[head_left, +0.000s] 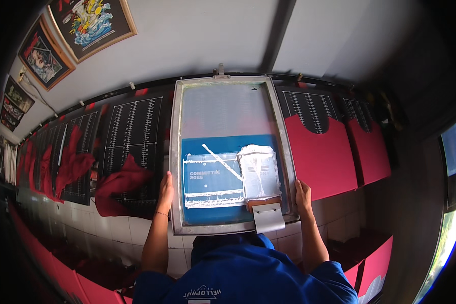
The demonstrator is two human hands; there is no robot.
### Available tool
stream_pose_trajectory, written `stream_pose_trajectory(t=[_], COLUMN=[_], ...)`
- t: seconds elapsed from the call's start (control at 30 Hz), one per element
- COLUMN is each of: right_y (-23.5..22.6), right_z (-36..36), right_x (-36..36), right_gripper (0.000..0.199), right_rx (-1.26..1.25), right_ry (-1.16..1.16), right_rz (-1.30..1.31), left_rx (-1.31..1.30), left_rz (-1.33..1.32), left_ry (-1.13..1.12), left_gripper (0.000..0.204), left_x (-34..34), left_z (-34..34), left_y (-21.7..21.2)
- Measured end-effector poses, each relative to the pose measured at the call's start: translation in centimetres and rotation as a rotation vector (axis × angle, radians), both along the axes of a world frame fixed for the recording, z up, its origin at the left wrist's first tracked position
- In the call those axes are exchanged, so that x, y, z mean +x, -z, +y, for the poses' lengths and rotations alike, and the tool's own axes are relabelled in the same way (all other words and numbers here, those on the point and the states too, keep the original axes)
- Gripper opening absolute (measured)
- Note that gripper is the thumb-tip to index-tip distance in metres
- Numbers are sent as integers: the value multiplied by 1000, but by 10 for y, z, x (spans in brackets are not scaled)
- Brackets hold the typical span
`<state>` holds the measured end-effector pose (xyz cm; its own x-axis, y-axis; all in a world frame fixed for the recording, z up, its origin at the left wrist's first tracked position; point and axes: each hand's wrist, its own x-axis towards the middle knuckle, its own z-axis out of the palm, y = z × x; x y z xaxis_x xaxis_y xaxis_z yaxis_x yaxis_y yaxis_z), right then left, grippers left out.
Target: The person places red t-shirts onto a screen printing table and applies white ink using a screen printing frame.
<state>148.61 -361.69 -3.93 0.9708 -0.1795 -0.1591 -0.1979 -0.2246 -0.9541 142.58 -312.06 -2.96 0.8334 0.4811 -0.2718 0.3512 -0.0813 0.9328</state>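
Nearby, red garments beside screen frame.

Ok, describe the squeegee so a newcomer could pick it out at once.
Start at the metal-framed printing screen on the long bench, gripped at its sides by the left hand and right hand. Inside it, go to the blue panel's lower right corner. The squeegee rests there: a wooden-edged tool with a pale grey blade overhanging the frame's near rail, beside white ink smears.

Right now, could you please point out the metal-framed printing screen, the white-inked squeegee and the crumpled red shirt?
Metal-framed printing screen [176, 152]: head view, left frame rail.
White-inked squeegee [259, 172]: head view, inked blade.
Crumpled red shirt [120, 185]: head view, bunched middle.
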Motion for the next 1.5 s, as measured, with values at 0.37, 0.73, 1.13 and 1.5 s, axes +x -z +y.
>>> stream_pose_trajectory(t=[0.37, 0.73, 1.13, 1.5], right_y=[1, -16, -4, -8], right_z=[5, 18, 25, 25], right_x=[-14, -27, -12, -2], right_gripper=[33, 32, 38, 41], right_rx=[-67, -192, -266, -268], right_ry=[45, 1, 103, 24], right_rz=[3, 76, 191, 254], left_rx=[1, -18, 66, -321], left_rz=[70, 93, 78, 142], left_ry=[17, 13, -30, -74], left_gripper=[69, 66, 56, 78], left_x=[10, -3, 6, -6], left_z=[2, 36, 24, 36], left_y=[-17, 13, 29, 40])
